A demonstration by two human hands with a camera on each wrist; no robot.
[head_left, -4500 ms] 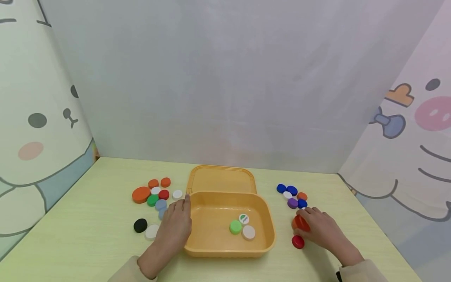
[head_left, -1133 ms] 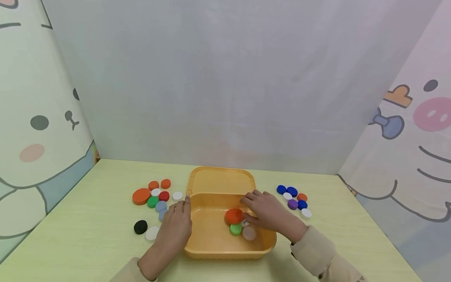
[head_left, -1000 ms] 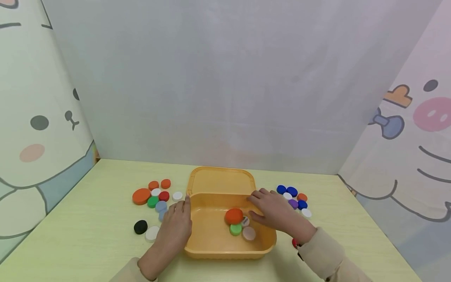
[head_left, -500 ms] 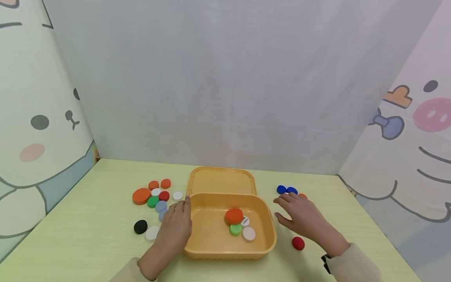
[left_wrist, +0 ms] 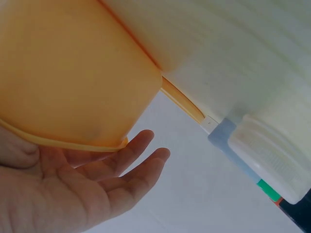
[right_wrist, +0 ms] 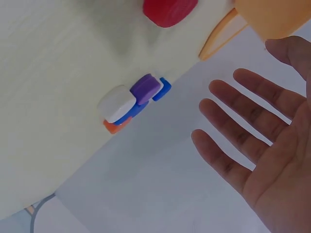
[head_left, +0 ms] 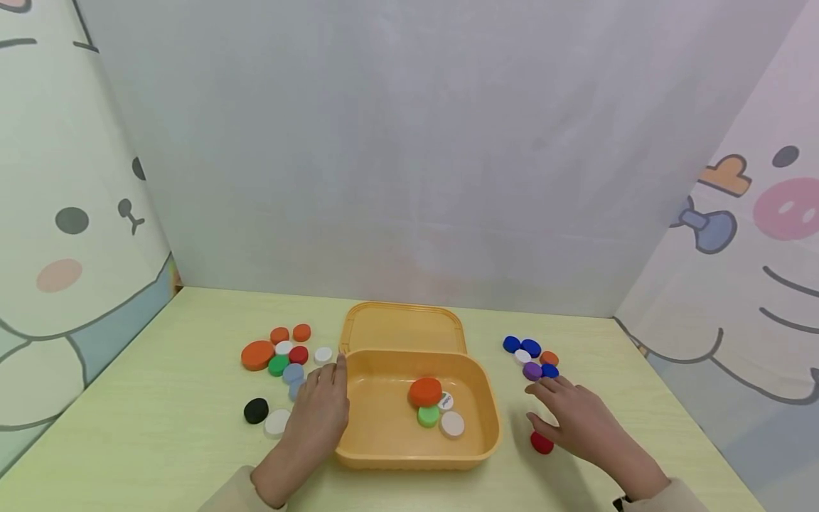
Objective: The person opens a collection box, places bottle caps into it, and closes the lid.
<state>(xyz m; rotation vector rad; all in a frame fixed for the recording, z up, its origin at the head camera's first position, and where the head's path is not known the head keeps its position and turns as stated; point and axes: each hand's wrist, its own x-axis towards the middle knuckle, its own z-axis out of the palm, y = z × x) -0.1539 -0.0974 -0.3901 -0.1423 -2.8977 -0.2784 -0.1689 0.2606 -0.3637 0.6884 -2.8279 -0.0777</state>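
Note:
My left hand [head_left: 318, 409] rests on the left rim of an orange plastic box [head_left: 412, 456], fingers mostly straight along it. In the left wrist view, the fingers [left_wrist: 141, 167] reach past the rim, relaxed. Inside the box lie an orange-red bottle cap [head_left: 425, 392], a light green cap [head_left: 428, 416], a white printed cap [head_left: 446, 401] and a pale cap [head_left: 452, 424]. My right hand [head_left: 579, 423] hovers over a red bottle cap [head_left: 542, 443], partly covering it. Its fingers are spread and hold nothing, as the right wrist view shows.
The orange lid [head_left: 403, 328] lies behind the box. To the right is a group of blue, white, orange and purple caps [head_left: 532, 370]. Several caps lie left of the box, among them a large orange cap [head_left: 257, 355] and a black cap [head_left: 256, 410].
My right hand carried the orange-red cap from the right side into the box, let it go, and moved back right to above the red cap. The left hand stays on the rim.

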